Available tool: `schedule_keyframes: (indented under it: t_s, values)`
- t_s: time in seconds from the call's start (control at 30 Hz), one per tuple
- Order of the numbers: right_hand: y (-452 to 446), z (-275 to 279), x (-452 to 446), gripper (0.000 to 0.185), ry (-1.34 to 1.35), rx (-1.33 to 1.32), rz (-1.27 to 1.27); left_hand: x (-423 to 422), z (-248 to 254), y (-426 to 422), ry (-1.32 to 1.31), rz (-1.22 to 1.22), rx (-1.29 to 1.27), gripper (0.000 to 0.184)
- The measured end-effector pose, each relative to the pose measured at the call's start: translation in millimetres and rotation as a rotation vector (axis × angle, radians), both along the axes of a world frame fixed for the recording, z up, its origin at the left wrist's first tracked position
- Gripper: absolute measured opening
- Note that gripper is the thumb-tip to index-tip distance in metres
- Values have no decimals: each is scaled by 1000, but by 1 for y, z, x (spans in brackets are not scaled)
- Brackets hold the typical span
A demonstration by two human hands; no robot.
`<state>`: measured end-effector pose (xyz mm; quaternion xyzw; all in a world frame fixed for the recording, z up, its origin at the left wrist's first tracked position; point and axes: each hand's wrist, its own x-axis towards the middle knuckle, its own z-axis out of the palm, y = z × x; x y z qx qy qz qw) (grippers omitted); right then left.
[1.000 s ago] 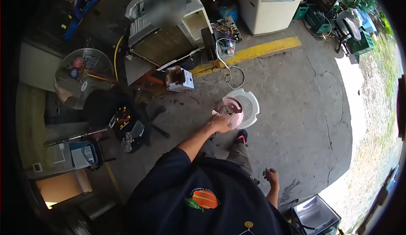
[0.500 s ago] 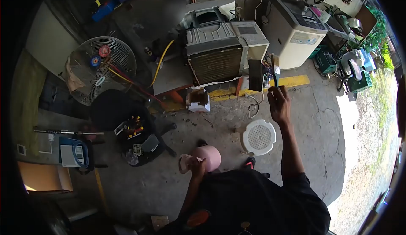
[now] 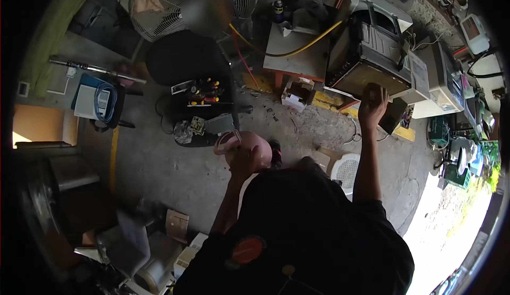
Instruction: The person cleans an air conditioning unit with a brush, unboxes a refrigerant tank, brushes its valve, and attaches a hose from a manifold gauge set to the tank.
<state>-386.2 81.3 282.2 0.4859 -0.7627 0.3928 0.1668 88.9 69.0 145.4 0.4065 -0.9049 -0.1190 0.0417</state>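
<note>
My left hand (image 3: pixel 245 162) grips a pink rounded tank (image 3: pixel 260 147) with a handle collar, tilted in front of my body. The collar points to the left. Reaching forward, my right hand (image 3: pixel 373 105) has its fingers curled in front of the air conditioner unit (image 3: pixel 374 80); whatever it holds, if anything, cannot be made out. The unit rests on a low table, its finned face toward me. Near the table's foot is a small open white box (image 3: pixel 296 94). Partly hidden behind my right forearm is a white stool (image 3: pixel 348 172).
To the left, a black chair (image 3: pixel 183 56) carries screwdrivers (image 3: pixel 204 94) and small parts. A large fan (image 3: pixel 159 8) stands behind it. A yellow hose (image 3: pixel 297 50) runs across the grey table (image 3: pixel 287 43). A washing machine (image 3: pixel 435 77) is at the right. Cardboard (image 3: pixel 176 225) lies at lower left.
The view has swung left. My left hand has carried the pink tank away from the white stool. My right arm has risen and reached forward; the brush seen in that hand earlier no longer shows.
</note>
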Motion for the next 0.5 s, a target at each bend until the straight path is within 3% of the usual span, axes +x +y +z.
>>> schedule_keyframes:
  t_s: [0.03,0.07,0.1,0.13,0.2,0.27,0.33,0.4,0.5]
  values:
    - [3,-17,48,16,-396,21,103,-2,10,-11,-14,35,40,35]
    - [6,-51,82,21,-648,148,203,-3,16,-20,-26,62,76,33]
    - [16,-94,101,27,-737,456,334,-2,20,-29,-32,73,81,33]
    - [23,-128,119,32,-886,574,612,-1,23,-37,6,84,41,32]
    - [26,-135,166,30,-953,575,690,-10,53,-50,36,102,1,32]
    - [9,-83,186,27,-936,655,755,-40,124,-53,231,398,376,33]
    - [-9,-75,189,25,-909,729,811,-50,130,-56,177,343,381,34]
    - [-29,-104,184,22,-830,513,805,-63,134,-62,123,290,384,36]
    - [-60,-69,171,24,-763,520,783,-87,131,-70,96,257,487,36]
